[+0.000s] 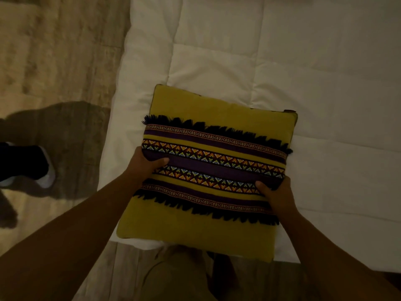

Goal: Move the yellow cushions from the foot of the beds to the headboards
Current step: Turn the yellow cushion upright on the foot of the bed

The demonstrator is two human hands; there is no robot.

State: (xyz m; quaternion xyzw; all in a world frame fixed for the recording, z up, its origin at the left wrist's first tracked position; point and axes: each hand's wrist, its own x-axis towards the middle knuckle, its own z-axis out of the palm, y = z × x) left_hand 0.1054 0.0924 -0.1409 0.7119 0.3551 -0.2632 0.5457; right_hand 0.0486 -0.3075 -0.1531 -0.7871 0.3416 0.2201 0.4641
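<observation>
Yellow cushion [208, 170] flat, band crosswise, both hands gripping.

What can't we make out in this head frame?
- Headboard: beyond the top edge, head view.
- Fingers of left hand and right hand: under the yellow cushion; only thumbs show.
- Whether the cushion rests on the white duvet or is lifted: unclear.
- Shoe: cut off at the left edge, dim.
</observation>
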